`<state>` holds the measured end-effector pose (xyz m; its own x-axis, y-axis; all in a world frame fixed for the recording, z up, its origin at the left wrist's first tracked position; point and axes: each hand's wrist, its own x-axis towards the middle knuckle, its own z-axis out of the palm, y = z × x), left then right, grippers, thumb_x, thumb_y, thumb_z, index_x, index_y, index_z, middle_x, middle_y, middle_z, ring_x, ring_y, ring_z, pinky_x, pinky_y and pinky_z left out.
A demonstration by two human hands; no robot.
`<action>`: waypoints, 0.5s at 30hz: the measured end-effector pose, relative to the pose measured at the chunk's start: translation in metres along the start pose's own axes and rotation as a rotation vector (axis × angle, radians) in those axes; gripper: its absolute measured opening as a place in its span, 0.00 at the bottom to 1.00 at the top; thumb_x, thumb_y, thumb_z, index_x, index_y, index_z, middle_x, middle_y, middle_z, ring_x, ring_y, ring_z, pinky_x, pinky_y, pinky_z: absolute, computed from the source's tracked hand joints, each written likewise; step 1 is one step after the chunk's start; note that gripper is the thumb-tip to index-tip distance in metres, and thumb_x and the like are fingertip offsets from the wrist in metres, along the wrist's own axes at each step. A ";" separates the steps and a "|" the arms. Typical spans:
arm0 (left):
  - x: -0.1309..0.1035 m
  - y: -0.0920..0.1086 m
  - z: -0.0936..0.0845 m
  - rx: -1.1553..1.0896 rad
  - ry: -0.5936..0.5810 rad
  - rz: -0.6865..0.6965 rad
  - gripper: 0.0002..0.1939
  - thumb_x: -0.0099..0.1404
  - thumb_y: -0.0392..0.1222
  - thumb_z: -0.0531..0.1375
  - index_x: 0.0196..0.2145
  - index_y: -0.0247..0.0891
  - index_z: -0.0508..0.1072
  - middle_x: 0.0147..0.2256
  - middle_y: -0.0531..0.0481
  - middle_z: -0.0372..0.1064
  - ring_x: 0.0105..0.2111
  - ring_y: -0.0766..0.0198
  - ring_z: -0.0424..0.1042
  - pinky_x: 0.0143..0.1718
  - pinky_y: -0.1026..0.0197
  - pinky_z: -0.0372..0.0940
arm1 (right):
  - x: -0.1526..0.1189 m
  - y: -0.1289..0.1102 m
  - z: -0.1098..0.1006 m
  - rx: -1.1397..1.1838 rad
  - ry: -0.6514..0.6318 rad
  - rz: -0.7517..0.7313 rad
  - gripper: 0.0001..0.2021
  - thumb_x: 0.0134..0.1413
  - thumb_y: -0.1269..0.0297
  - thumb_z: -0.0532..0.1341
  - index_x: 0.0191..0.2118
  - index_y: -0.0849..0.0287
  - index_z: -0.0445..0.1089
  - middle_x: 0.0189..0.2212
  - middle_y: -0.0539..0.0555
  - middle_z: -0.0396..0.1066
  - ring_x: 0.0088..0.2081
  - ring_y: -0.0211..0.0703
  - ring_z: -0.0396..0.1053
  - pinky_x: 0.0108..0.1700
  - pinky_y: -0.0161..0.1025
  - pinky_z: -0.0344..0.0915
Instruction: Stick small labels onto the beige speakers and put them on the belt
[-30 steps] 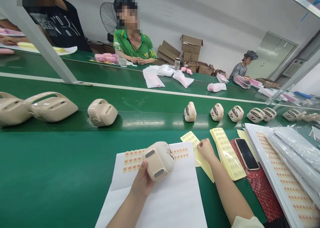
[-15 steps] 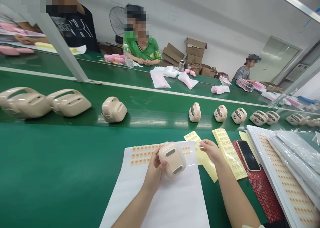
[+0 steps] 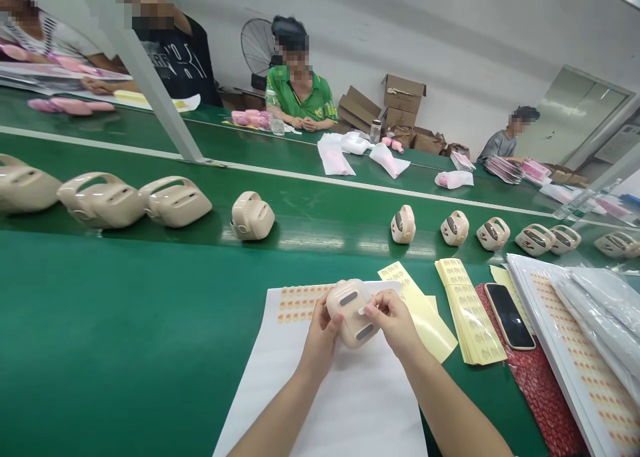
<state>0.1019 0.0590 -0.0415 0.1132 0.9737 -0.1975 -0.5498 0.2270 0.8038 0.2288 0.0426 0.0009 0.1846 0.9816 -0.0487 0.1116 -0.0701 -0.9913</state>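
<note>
"Start at the hands: what does each grip have?"

"The left hand (image 3: 323, 330) clasps a beige plastic housing (image 3: 353, 318) by its left side, thumb on the base. The right hand (image 3: 396, 318) seems to pinch a small pale tab (image 3: 362, 311) at its fingertips."

"Where is the tab against the housing?"

"In front of the base, which faces the viewer, and between two oblong grey foot strips (image 3: 349, 299). I can't tell whether it touches."

"Which way do those strips run?"

"Their long axes are parallel, slanting up to the right, one upper left, one lower right. The bare band between them slants likewise. The right hand is nearer that band's right end; the left stays outside it."

"And farther out?"

"White paper (image 3: 360, 403) lies beneath on the green counter (image 3: 125, 337). A yellow sticker sheet (image 3: 433, 330) is just right of the right hand, and similar handled housings (image 3: 253, 215) stand in a row beyond."
</note>
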 end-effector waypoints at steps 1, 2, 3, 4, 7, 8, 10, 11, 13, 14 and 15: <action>-0.001 0.000 0.000 -0.002 0.004 -0.001 0.37 0.36 0.57 0.68 0.44 0.42 0.67 0.43 0.45 0.69 0.47 0.47 0.66 0.40 0.56 0.65 | -0.001 0.000 0.001 -0.004 0.006 -0.007 0.16 0.35 0.49 0.62 0.21 0.58 0.65 0.25 0.49 0.56 0.27 0.37 0.55 0.33 0.39 0.56; -0.001 0.000 0.000 -0.004 0.010 -0.002 0.36 0.36 0.57 0.68 0.43 0.42 0.67 0.43 0.45 0.69 0.47 0.47 0.66 0.40 0.56 0.66 | -0.002 0.000 0.001 -0.009 0.014 -0.019 0.16 0.36 0.49 0.62 0.21 0.58 0.64 0.25 0.49 0.56 0.27 0.37 0.55 0.33 0.39 0.57; -0.002 0.000 0.000 -0.008 0.017 -0.003 0.35 0.36 0.57 0.68 0.42 0.41 0.68 0.43 0.45 0.69 0.47 0.47 0.66 0.40 0.56 0.66 | -0.003 0.001 0.003 -0.020 0.024 -0.038 0.15 0.37 0.50 0.61 0.21 0.58 0.64 0.26 0.49 0.56 0.27 0.37 0.55 0.33 0.39 0.58; -0.002 -0.001 -0.001 -0.012 0.023 -0.003 0.35 0.36 0.56 0.69 0.42 0.41 0.68 0.43 0.45 0.69 0.47 0.47 0.66 0.40 0.56 0.66 | -0.004 0.001 0.004 -0.040 0.040 -0.065 0.14 0.38 0.52 0.61 0.21 0.58 0.64 0.26 0.49 0.56 0.27 0.37 0.56 0.32 0.39 0.59; -0.002 -0.001 -0.003 -0.027 0.038 -0.001 0.35 0.35 0.54 0.70 0.42 0.42 0.68 0.42 0.46 0.69 0.47 0.48 0.66 0.40 0.56 0.66 | -0.008 0.003 0.010 -0.138 0.101 -0.194 0.09 0.43 0.58 0.60 0.22 0.57 0.63 0.27 0.50 0.56 0.28 0.38 0.58 0.31 0.38 0.62; -0.003 -0.001 -0.003 -0.032 0.041 0.001 0.36 0.35 0.54 0.70 0.43 0.42 0.67 0.42 0.46 0.69 0.47 0.48 0.66 0.40 0.57 0.66 | -0.010 0.003 0.011 -0.169 0.113 -0.236 0.08 0.44 0.60 0.59 0.22 0.56 0.63 0.28 0.51 0.56 0.29 0.38 0.58 0.31 0.38 0.62; -0.003 -0.001 -0.003 -0.035 0.045 0.002 0.36 0.36 0.53 0.70 0.44 0.42 0.67 0.42 0.47 0.69 0.46 0.49 0.67 0.40 0.57 0.66 | -0.011 0.003 0.012 -0.189 0.106 -0.275 0.07 0.45 0.61 0.59 0.23 0.56 0.62 0.29 0.51 0.57 0.29 0.39 0.59 0.31 0.38 0.63; -0.003 0.000 -0.003 -0.035 0.046 -0.001 0.35 0.36 0.53 0.70 0.43 0.42 0.68 0.41 0.47 0.70 0.45 0.49 0.67 0.39 0.57 0.66 | -0.010 0.003 0.011 -0.163 0.077 -0.262 0.07 0.45 0.61 0.59 0.23 0.56 0.62 0.29 0.51 0.57 0.30 0.39 0.60 0.32 0.38 0.63; -0.003 0.002 -0.002 -0.043 0.058 -0.009 0.32 0.38 0.53 0.69 0.42 0.41 0.69 0.40 0.47 0.71 0.45 0.48 0.68 0.40 0.56 0.66 | -0.007 0.001 0.006 -0.036 0.013 -0.188 0.09 0.46 0.58 0.58 0.24 0.56 0.61 0.28 0.51 0.59 0.30 0.39 0.61 0.33 0.39 0.63; -0.002 0.003 -0.002 -0.061 0.072 -0.016 0.31 0.40 0.53 0.68 0.42 0.41 0.70 0.39 0.47 0.72 0.45 0.48 0.68 0.40 0.55 0.66 | -0.005 -0.001 0.003 0.038 -0.003 -0.148 0.10 0.48 0.56 0.56 0.25 0.56 0.61 0.27 0.50 0.60 0.30 0.39 0.61 0.34 0.39 0.63; -0.001 0.005 -0.002 -0.094 0.093 -0.025 0.29 0.41 0.54 0.67 0.41 0.41 0.70 0.38 0.48 0.72 0.45 0.48 0.68 0.40 0.54 0.66 | -0.001 -0.002 0.000 0.093 0.000 -0.125 0.10 0.49 0.55 0.55 0.27 0.56 0.62 0.27 0.51 0.61 0.30 0.39 0.62 0.35 0.39 0.63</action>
<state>0.0969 0.0591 -0.0381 0.0532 0.9609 -0.2718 -0.6235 0.2445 0.7426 0.2284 0.0420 0.0033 0.1748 0.9817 0.0759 0.0432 0.0693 -0.9967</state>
